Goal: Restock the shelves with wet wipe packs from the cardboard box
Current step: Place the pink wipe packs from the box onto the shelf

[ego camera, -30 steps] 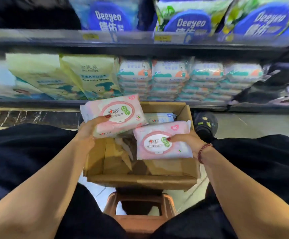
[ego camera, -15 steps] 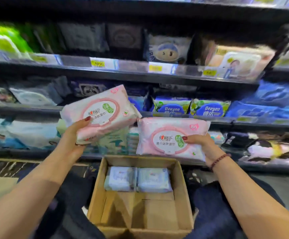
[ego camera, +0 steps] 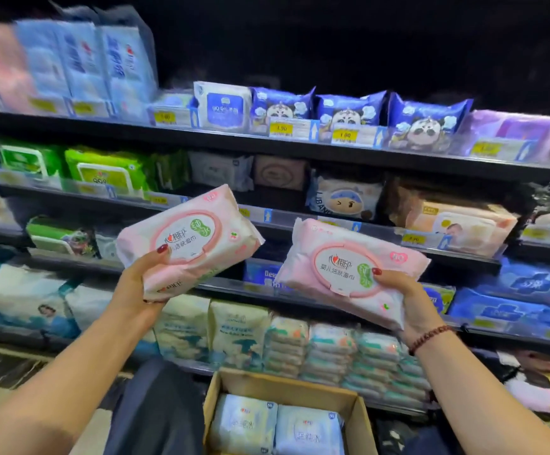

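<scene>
Holding pink wet wipe packs before the far shelves [ego camera: 300,151], mid-placement | left hand [ego camera: 135,280] fingers curling round left pack [ego camera: 188,238] | right hand [ego camera: 408,300] fingers curling round right pack [ego camera: 349,270] | cardboard box [ego camera: 286,390] sitting near, below | next: probably seeking a matching shelf gap

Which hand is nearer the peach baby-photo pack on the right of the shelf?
Right. The right hand, holding a pink pack, is just below-left of the peach pack; the left hand, holding the other pink pack, is far to its left.
</scene>
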### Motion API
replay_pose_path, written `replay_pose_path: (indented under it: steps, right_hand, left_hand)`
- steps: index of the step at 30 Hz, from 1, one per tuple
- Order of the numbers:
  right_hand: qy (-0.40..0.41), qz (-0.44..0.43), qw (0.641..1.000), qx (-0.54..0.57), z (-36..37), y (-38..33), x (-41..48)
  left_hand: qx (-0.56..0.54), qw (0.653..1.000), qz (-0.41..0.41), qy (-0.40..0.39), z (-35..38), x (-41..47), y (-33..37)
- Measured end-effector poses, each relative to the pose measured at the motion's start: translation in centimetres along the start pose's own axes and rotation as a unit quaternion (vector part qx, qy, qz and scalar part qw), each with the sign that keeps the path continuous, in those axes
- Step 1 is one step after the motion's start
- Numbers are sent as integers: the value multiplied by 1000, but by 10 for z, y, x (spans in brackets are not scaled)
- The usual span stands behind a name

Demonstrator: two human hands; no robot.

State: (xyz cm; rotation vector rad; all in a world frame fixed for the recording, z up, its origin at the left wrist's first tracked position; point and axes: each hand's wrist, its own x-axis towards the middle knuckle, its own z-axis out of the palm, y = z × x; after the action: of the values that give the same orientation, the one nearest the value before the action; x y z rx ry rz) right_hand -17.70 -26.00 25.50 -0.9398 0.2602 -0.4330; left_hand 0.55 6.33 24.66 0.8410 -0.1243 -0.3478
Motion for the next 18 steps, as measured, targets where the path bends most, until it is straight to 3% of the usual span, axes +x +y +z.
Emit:
replay_pose_path:
  steps: [4,18]
  right_hand:
    - [-22,3,999,43,28,-1,18]
    - [50,34,997,56,119,-10,112]
  left_hand:
    - [1,1000,2,1,1,7,10]
    - [-69,997,-46,8,-9,63,10]
